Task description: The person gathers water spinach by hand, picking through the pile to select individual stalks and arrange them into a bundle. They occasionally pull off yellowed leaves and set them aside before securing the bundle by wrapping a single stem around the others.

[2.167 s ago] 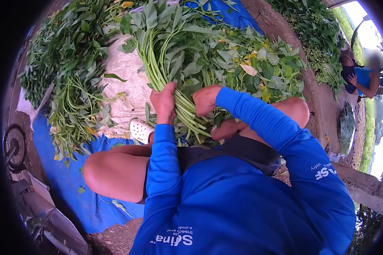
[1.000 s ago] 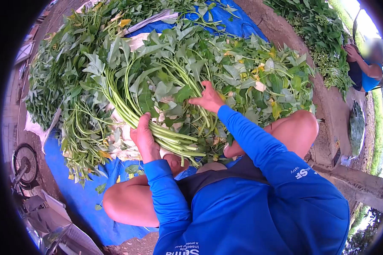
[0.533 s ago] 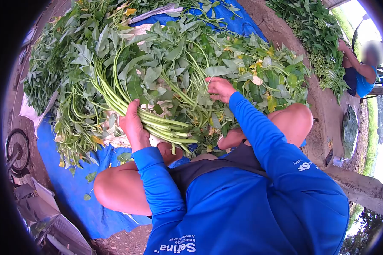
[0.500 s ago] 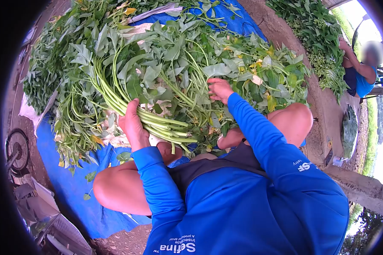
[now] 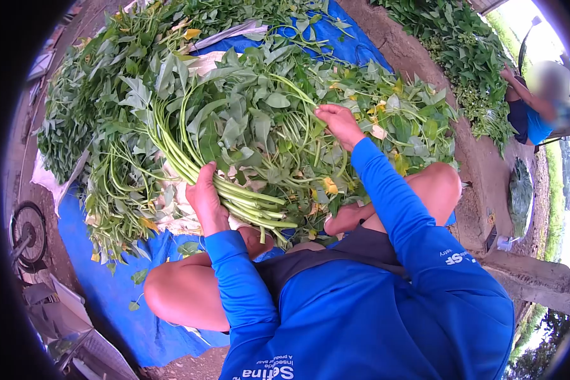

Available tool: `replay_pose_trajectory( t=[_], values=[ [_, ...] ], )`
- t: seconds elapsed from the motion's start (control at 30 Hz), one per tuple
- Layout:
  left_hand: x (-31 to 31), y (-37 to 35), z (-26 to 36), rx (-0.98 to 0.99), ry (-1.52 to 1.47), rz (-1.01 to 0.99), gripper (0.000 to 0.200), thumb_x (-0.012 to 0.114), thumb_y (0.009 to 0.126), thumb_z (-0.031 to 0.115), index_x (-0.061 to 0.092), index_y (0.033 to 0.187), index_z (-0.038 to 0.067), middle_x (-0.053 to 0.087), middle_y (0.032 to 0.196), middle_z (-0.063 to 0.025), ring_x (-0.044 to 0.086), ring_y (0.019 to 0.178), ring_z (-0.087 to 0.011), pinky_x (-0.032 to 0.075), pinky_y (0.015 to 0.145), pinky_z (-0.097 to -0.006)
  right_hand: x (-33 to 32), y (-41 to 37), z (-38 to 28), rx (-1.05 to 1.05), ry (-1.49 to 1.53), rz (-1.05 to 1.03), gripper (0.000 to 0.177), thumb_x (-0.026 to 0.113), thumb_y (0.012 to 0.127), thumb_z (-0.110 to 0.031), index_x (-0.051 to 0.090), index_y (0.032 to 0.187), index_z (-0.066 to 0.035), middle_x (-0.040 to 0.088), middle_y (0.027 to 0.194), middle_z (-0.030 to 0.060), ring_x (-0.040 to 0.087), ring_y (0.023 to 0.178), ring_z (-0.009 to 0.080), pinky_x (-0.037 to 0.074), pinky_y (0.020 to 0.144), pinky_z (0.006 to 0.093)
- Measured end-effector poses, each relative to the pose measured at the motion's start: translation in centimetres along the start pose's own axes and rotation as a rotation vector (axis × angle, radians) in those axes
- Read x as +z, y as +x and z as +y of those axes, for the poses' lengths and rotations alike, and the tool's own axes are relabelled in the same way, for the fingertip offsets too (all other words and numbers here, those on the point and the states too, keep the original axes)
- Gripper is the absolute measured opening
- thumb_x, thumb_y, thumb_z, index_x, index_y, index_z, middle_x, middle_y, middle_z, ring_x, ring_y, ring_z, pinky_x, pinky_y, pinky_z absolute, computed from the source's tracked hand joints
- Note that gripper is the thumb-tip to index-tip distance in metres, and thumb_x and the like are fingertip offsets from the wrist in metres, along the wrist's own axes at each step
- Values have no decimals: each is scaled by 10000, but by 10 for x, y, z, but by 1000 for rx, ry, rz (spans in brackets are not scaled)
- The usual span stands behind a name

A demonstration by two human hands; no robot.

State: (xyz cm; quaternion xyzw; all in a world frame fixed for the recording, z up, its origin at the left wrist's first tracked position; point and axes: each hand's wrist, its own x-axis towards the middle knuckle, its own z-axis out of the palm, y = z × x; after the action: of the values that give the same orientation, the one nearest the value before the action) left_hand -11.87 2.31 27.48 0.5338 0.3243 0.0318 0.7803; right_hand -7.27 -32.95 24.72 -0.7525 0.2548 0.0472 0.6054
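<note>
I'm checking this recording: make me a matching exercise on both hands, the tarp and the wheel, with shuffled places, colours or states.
Column one
1. Left hand
2. Right hand
3. Tarp
4. Wheel

Column two
A. Blue
B. Near the picture's left edge
C. Gripping a thick bundle of stems
D. Pinching slender greenery

Right pairs: 1-C, 2-D, 3-A, 4-B
</note>
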Motion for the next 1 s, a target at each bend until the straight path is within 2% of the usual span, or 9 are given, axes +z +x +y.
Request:
replay_pose_trajectory(
  t=[0.03, 0.13, 0.3, 0.4, 0.47, 0.67, 0.83, 0.93, 1.0],
  values=[
    [1, 1, -2, -11, 2, 6, 280, 806, 858, 109, 725, 1047, -80, 724, 860, -94, 671, 681, -196, 553, 648, -342, -8, -9, -25, 62, 75, 1, 370, 757, 989, -229, 727, 1272, 7, 756, 1200, 74, 676, 1123, 166, 540, 950, 322],
    [7, -3, 0, -34, 11, -31, 267, 795, 863, 111, 729, 1034, -83, 729, 865, -102, 671, 674, -200, 552, 639, -344, -43, -13, -49, -135, 305, -145, 311, 734, 1013, -207, 727, 1248, -2, 756, 1210, 66, 668, 1128, 156, 548, 937, 330],
    [10, 5, -25, 6, -24, -141, 303, 764, 868, 84, 702, 1119, -73, 753, 936, -133, 720, 736, -211, 591, 674, -345, -68, -43, -69, -76, 476, -286, 275, 717, 1016, -143, 704, 1272, -44, 726, 1006, -9, 654, 877, 84, 524, 718, 290],
    [17, -5, -28, -12, 12, -200, 327, 767, 862, 80, 687, 1135, -80, 748, 953, -129, 723, 752, -219, 600, 685, -355, -61, -58, -67, -101, 534, -236, 309, 728, 1007, -133, 703, 1307, -66, 727, 1010, -7, 648, 847, 85, 517, 714, 270],
    [23, -13, -29, -29, -7, -206, 340, 755, 842, 25, 666, 1155, -73, 741, 979, -132, 708, 767, -211, 588, 729, -345, -59, -68, -67, -182, 417, -232, 343, 739, 995, -114, 704, 1333, -70, 727, 1009, -9, 635, 846, 73, 509, 726, 258],
    [31, -19, -39, -37, 34, -280, 368, 765, 828, 28, 657, 1161, -87, 748, 1007, -154, 723, 772, -229, 604, 705, -356, -43, -88, -58, -347, 16, -23, 343, 761, 968, -87, 720, 1305, -41, 664, 918, -41, 558, 803, 56, 469, 741, 239],
    [34, -15, -68, -63, -11, -281, 374, 781, 827, 50, 642, 1151, -75, 751, 1012, -163, 731, 782, -238, 619, 723, -362, -4, -110, -55, -371, -75, -30, 324, 727, 991, -110, 724, 1302, -18, 617, 864, -51, 520, 756, 52, 463, 693, 244],
    [39, -18, -84, -142, -91, -364, 313, 778, 848, 42, 668, 1124, -57, 751, 977, -139, 727, 769, -221, 613, 705, -342, 44, -124, -21, -271, -130, -181, 367, 711, 1003, -144, 703, 1342, -3, 686, 910, 6, 599, 826, 98, 513, 780, 281],
    [31, -1, -125, -216, -146, -412, 277, 791, 874, 85, 688, 1105, -28, 737, 919, -100, 713, 727, -189, 602, 657, -326, 68, -122, 24, -191, -211, -281, 381, 696, 1010, -188, 703, 1330, 19, 784, 1103, 120, 713, 975, 184, 555, 902, 327]
  ],
)
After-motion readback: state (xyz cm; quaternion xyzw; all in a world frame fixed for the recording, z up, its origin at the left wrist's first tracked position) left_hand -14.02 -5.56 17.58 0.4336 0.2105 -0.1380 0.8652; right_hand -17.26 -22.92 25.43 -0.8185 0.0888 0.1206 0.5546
